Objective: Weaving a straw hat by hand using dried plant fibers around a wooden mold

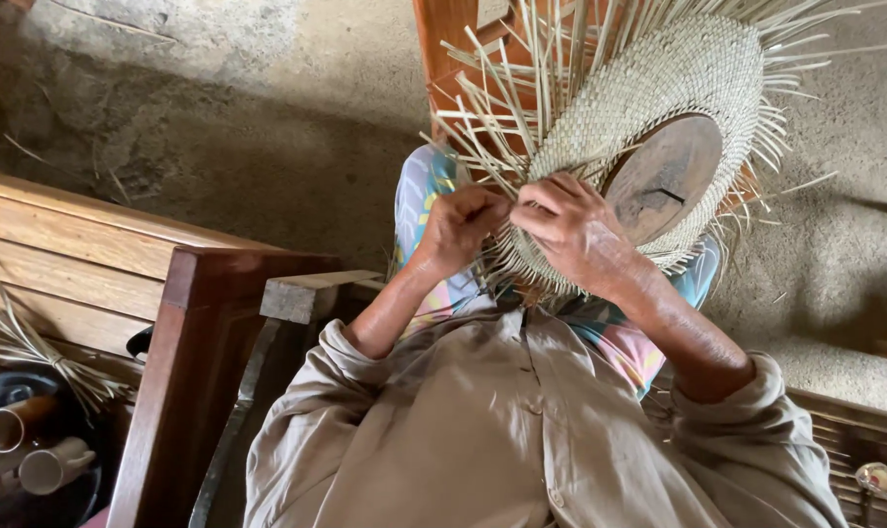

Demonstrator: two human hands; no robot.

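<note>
Straw hat [649,88] on wooden block [663,176], over lap; rough concrete floor [267,108].
Left hand [460,227] pinches strands at hat's brim; right hand [575,230] fingers curled onto brim. Wooden bench [91,254] left of hat.

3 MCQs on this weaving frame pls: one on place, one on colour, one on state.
1. Where does the woven straw piece sit?
A. on the floor
B. over a round wooden form
C. on the bench

2. Shirt colour?
A. beige
B. black
C. red

3. State of the straw piece's edge?
A. trimmed
B. bound with tape
C. loose strands sticking out

Answers: 1 B, the dark wooden disc shows inside the weave. 2 A, the sleeves and front are beige. 3 C, unwoven strands fan out beyond the left hand and right hand.
</note>
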